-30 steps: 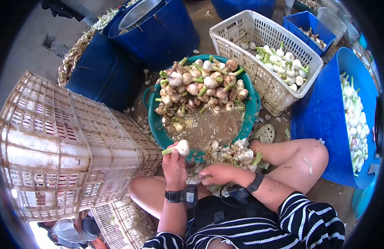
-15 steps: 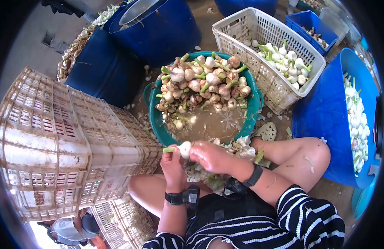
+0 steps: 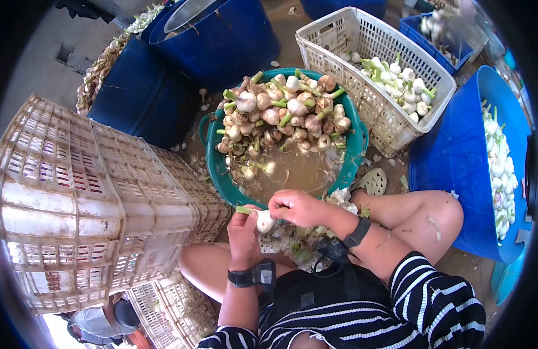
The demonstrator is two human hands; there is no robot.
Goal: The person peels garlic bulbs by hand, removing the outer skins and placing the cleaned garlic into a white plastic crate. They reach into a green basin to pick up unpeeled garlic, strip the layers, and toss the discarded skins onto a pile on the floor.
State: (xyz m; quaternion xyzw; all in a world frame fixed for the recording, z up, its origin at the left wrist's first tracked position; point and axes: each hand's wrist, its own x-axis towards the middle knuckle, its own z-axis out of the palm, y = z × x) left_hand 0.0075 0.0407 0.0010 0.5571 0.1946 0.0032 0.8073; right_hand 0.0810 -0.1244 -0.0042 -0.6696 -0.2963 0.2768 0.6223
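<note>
- Stacked pale crates [image 3: 100,192] far left of the green basin [image 3: 217,174]; beyond them, dark blue barrels [image 3: 222,41] behind the basin.
- Green basin holding murky water and a heap of unpeeled garlic [image 3: 286,113] with green stalks, piled toward its far side: much left to work through, by the look of it.
- Left hand [image 3: 244,232] just at the basin's near rim, closed around a garlic bulb [image 3: 265,221], thumb over the stalk.
- Bulb white and mostly clean-skinned, so likely well into peeling; long axis roughly level, green stalk end [image 3: 243,210] pointing left, root end pointing right toward the other hand.
- Right hand [image 3: 298,208] touching the bulb's right side, fingers curled and pinched at it; whether gripping skin or root, cannot tell.
- Peelings and trimmings [image 3: 298,238] heaped beneath both hands, near side of the basin.
- White basket [image 3: 373,116] right of the basin, part-filled with cleaned white bulbs [image 3: 397,81]: some work finished.
- Blue tub [image 3: 455,157] farthest right, more white bulbs inside.
</note>
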